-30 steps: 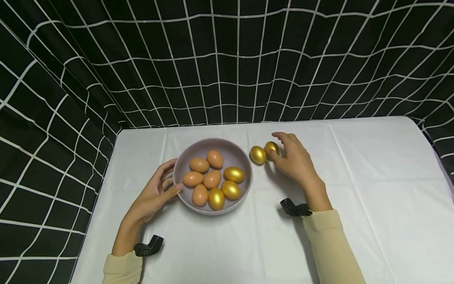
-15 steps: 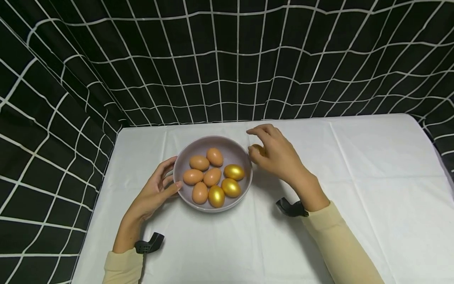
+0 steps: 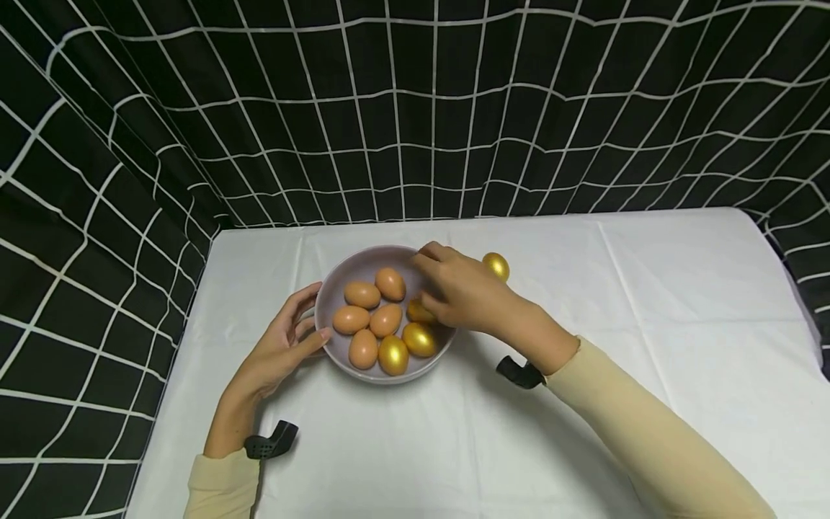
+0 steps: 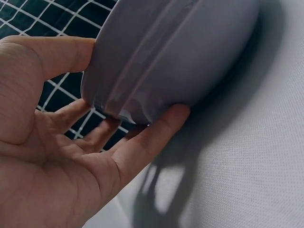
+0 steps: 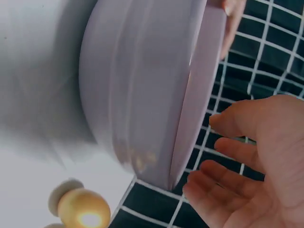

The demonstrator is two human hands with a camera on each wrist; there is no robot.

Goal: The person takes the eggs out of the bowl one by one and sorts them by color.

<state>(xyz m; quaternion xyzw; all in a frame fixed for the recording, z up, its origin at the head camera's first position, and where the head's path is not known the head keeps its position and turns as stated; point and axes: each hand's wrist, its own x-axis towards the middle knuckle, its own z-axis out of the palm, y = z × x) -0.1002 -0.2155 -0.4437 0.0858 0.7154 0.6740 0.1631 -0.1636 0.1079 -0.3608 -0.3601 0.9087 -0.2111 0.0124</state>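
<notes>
In the head view a mauve bowl (image 3: 350, 268) stands on the table, holding several brown eggs (image 3: 351, 320) and gold eggs (image 3: 393, 355). My left hand (image 3: 275, 355) grips its left side, thumb at the rim and fingers spread along the outer wall (image 4: 156, 61). Over the bowl's right side is my right hand (image 3: 467, 288), partly covering a gold egg. In the right wrist view its loosely bent fingers (image 5: 223, 178) stand apart from the thumb, with nothing visible between them. One gold egg (image 3: 496, 266) lies outside the bowl, behind the right hand.
A white cloth (image 3: 661, 324) covers the table. A black curtain with a white grid (image 3: 415, 108) hangs along the back and sides. Black wrist cameras (image 3: 271, 440) sit on both forearms.
My right hand has moved left from the gold eggs on the table to above the bowl. It uncovers one gold egg behind it. My left hand stays on the bowl.
</notes>
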